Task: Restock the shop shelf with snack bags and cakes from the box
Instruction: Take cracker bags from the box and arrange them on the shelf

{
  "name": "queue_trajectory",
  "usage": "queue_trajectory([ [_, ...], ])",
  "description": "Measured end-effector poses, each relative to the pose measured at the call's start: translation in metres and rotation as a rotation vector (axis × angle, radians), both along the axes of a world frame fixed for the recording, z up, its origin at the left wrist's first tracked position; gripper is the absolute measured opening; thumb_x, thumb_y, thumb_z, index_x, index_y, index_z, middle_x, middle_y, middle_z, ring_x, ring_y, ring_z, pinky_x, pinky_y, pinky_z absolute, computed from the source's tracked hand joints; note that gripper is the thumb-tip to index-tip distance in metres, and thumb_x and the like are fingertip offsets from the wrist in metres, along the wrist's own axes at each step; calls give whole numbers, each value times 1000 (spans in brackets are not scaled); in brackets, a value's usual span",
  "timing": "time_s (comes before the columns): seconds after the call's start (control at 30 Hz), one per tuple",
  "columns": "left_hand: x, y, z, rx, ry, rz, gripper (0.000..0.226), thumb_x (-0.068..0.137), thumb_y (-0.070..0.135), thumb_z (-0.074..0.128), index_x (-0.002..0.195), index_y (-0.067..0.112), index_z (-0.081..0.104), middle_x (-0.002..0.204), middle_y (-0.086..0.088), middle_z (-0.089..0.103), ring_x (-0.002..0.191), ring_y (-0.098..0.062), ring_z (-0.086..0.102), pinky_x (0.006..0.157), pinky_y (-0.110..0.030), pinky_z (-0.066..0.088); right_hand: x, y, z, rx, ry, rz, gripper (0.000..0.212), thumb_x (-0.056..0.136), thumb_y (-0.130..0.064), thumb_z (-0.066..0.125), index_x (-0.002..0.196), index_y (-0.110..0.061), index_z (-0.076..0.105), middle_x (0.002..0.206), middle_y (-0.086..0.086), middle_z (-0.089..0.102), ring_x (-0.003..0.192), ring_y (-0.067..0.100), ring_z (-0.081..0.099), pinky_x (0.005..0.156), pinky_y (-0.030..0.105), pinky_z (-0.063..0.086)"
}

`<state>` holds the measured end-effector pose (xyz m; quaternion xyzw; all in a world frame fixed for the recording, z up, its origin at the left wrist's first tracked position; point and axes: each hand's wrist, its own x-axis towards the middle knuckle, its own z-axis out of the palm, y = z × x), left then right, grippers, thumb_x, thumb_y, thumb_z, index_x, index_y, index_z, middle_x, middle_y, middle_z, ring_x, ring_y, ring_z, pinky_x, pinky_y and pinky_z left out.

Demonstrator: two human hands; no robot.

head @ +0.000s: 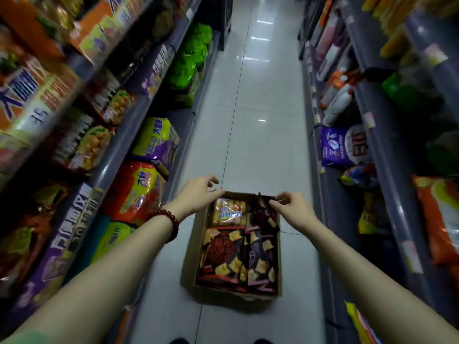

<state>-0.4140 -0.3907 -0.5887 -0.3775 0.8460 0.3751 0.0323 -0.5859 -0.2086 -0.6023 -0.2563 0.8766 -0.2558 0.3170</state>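
Observation:
An open cardboard box [191,247] sits low on the white tiled floor in the middle of the aisle. Inside, a clear pack of golden cakes [228,212] lies at the far left. Red snack bags [221,254] fill the near left and purple snack bags [260,256] the right side. My left hand [196,194], with a red bead bracelet on the wrist, pinches the box's far left rim. My right hand [293,209] pinches the far right rim, beside the top purple bag. The left shelf [111,155] holds large yellow, purple and red snack packs.
Grey shelving lines both sides of the narrow aisle. The right shelf [380,145] carries bottles [337,103], a purple-and-white sack [342,147] and orange bags [437,219]. Green bags [188,63] stand further down on the left. Shiny floor [260,108] stretches ahead beyond the box.

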Motion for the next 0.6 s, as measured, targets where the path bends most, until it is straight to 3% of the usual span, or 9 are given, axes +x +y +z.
queue_trajectory([
  [0.07,3,0,-48,33,1,15,40,88,38,60,119,13,59,115,-5,63,99,-17,57,78,-25,41,1,-4,-50,-3,4,-7,29,85,-34,66,102,-10,67,96,6,70,93,21,65,81,29,51],
  [0.13,6,-2,-95,46,11,25,37,87,38,60,115,13,60,109,-3,64,97,-17,59,76,-25,41,3,-7,-94,-5,26,-8,31,85,-34,66,105,-10,67,100,5,70,97,19,64,88,32,50],
  [0.37,1,2,-222,79,76,0,41,88,40,60,121,17,56,107,1,62,100,-16,60,83,-30,51,-3,-9,-215,-91,112,-39,32,86,-33,65,110,-11,66,101,2,70,97,18,64,83,26,48],
  [0.6,-25,1,-304,22,181,-71,41,89,38,58,124,18,56,123,-1,59,109,-14,56,91,-30,48,-30,-7,-275,-265,300,-84,22,86,-31,65,102,-16,68,93,-2,68,91,16,65,84,32,52],
])
